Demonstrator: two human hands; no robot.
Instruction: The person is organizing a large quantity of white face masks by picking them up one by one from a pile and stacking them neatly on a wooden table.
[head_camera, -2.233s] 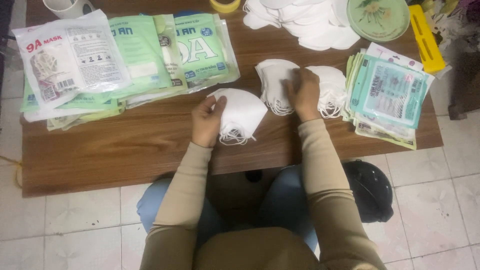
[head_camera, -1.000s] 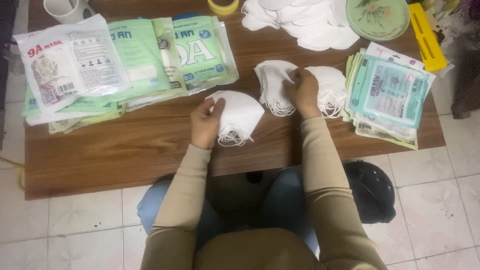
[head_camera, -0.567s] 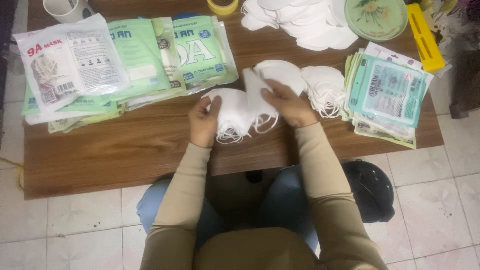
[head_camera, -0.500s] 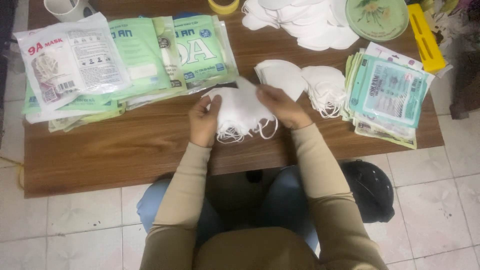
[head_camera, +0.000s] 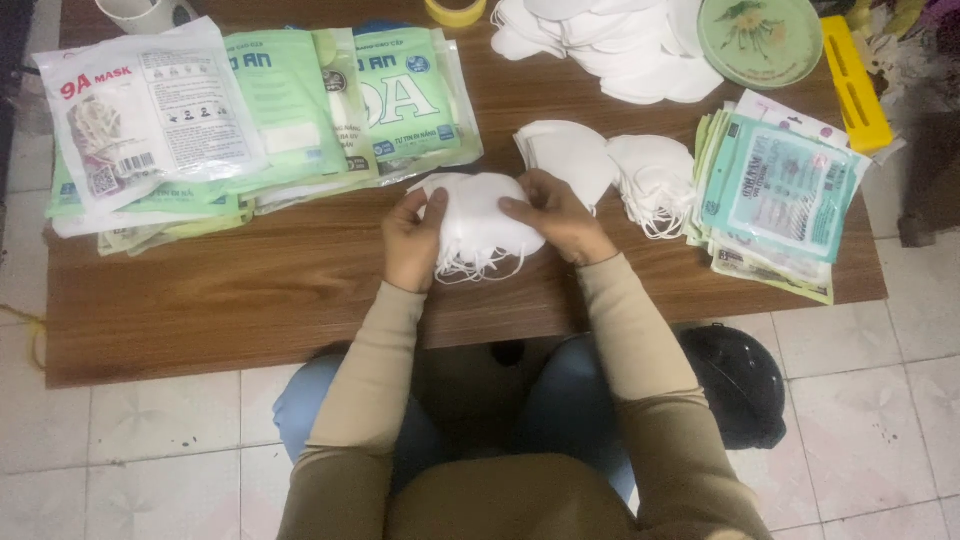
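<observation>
at the middle of the wooden surface (head_camera: 300, 290), the left hand (head_camera: 412, 240) and right hand (head_camera: 558, 215) pinched a small stack of white masks (head_camera: 480, 215) by its ends; light, soft and floppy, it looked best gripped at the edges, clear of the dangling loops.

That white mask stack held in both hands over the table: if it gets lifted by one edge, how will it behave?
The mask stack probably flops and fans apart, since it looks like thin, loose fabric layers. It is likely very light for its size. The ear loops dangling from its lower edge could snag, so the left hand and right hand pinching opposite sides seems safer.
</observation>
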